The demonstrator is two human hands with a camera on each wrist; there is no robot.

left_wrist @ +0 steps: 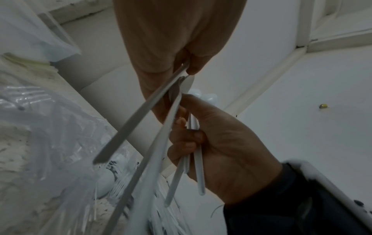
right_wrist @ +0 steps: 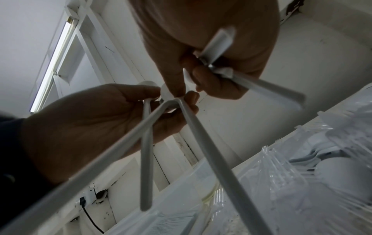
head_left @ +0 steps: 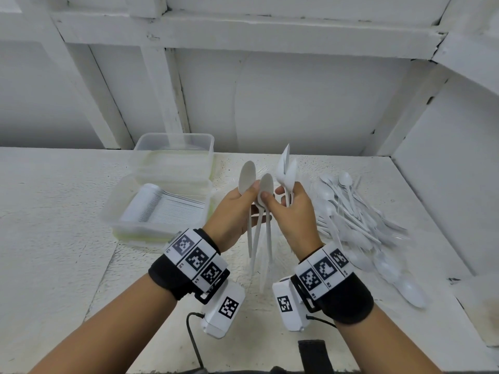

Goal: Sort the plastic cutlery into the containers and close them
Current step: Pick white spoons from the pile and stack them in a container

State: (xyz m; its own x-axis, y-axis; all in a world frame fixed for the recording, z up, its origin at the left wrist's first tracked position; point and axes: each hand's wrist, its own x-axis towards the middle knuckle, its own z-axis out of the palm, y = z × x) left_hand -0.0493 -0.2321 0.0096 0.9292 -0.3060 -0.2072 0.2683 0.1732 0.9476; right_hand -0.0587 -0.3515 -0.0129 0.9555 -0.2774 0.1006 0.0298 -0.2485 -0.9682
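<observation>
- Head view: wrist bands with printed markers nearest the lens; left hand [head_left: 232, 211] and right hand [head_left: 294, 214] meet above the table [head_left: 54, 211], touching.
- Left hand grips a fan of grey spoons [head_left: 247, 176], bowls up, handles hanging down; right thumb presses on one of those bowls.
- Right hand also holds white spoons [head_left: 287, 168] upright, fingers curled round the stems.
- Near container [head_left: 156, 209], left of the hands, holds a stacked row of white cutlery, lid off; far container [head_left: 175, 149] sits behind it, contents unclear.
- Loose spoon pile [head_left: 351, 211] lies right of the hands.
- Left wrist view: right hand [left_wrist: 221, 151] curled round white stems; grey handles cross in front, blurred.
- Right wrist view: left hand [right_wrist: 90, 120] pinches spoon necks, three handles splay down; containers blurred below.
</observation>
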